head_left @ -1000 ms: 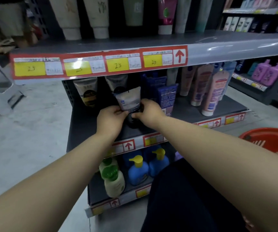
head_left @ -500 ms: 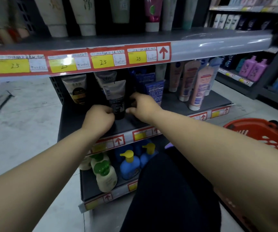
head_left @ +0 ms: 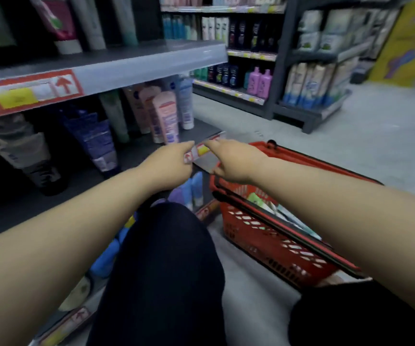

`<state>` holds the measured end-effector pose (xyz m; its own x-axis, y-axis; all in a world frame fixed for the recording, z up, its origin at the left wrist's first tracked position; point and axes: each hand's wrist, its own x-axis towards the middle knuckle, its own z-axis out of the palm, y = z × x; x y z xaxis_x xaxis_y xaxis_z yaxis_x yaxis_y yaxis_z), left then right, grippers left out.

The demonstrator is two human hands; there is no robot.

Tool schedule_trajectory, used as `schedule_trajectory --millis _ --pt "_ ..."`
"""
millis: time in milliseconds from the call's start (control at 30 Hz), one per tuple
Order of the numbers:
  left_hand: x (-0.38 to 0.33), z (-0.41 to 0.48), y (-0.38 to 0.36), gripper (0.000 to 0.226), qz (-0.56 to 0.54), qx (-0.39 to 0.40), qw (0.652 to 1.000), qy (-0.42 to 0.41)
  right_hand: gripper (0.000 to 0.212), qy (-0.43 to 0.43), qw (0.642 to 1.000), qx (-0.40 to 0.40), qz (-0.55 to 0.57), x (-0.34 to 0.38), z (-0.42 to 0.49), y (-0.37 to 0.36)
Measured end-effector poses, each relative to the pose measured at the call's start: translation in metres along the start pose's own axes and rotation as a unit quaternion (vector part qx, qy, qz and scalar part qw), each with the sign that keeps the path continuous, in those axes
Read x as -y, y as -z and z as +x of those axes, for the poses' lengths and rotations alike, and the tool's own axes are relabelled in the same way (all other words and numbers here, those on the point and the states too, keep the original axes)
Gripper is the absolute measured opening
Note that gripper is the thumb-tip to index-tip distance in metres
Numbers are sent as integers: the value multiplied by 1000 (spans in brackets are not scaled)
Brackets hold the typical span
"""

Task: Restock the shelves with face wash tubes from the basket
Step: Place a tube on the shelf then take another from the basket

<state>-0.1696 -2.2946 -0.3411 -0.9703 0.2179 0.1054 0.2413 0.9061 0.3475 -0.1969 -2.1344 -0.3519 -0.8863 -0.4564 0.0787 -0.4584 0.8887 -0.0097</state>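
Note:
The red basket [head_left: 271, 248] stands on the floor at my right with several face wash tubes [head_left: 266, 204] lying inside. My left hand [head_left: 167, 162] and my right hand [head_left: 232, 162] hang in front of the middle shelf's right end [head_left: 207, 137], both holding nothing, fingers relaxed. The grey tube with a black cap [head_left: 30, 156] stands on the middle shelf at the far left, apart from both hands. Blue tubes [head_left: 95, 143] and pink tubes [head_left: 165, 117] stand on the same shelf.
The upper shelf [head_left: 131, 66] juts out above my hands with more tubes on it. Pump bottles [head_left: 106, 258] stand on the bottom shelf beside my dark-trousered knee [head_left: 166, 265]. Another rack of bottles [head_left: 249, 76] stands across the aisle.
Both hands have let go of the grey black-capped tube, now standing on the shelf, and moved right toward the basket. The view has swung right.

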Motion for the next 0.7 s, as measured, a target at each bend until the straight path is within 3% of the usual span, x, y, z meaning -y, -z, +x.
schedule_trajectory --millis 300,700 --pt "-107 75 -96 65 53 161 981 -91 62 -129 989 72 -16 -131 -74 -30" --pt "-172 153 -232 50 93 306 937 -138 53 -215 947 238 21 -232 -86 -123"
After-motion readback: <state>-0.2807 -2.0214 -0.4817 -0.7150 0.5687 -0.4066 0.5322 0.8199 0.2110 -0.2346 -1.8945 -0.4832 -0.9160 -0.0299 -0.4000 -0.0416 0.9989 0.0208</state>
